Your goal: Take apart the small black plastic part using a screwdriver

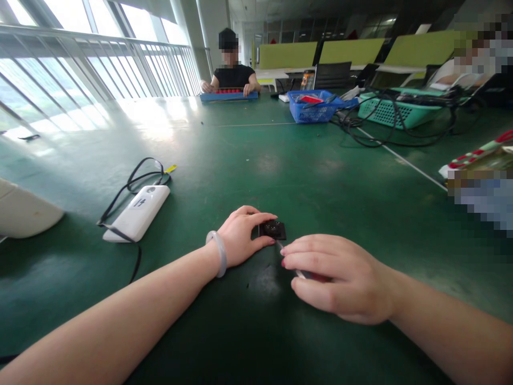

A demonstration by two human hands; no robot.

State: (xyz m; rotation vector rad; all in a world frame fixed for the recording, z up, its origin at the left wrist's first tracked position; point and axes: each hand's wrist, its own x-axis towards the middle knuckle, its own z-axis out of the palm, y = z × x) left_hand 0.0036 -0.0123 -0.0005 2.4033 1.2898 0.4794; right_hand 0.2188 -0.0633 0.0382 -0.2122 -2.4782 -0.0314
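A small black square part with a round centre [274,229] lies on the green table. My left hand [240,235], with a pale bangle at the wrist, pinches it between thumb and fingers at its left side. In my right hand [336,278] is a slim tool with a thin metal tip [279,246], its fingers closed around it. The tip points at the near edge of the black part; whether they touch is too small to tell. Most of the tool's body is hidden under my fingers, with a bit of grey and red showing.
A white power bank [138,214] marked 14, with a black cable, lies at the left. A blue basket [312,111], a green basket [401,113] and tangled black cables [360,131] stand far right. Across the table [208,160], a person [234,75] handles a blue tray [228,97].
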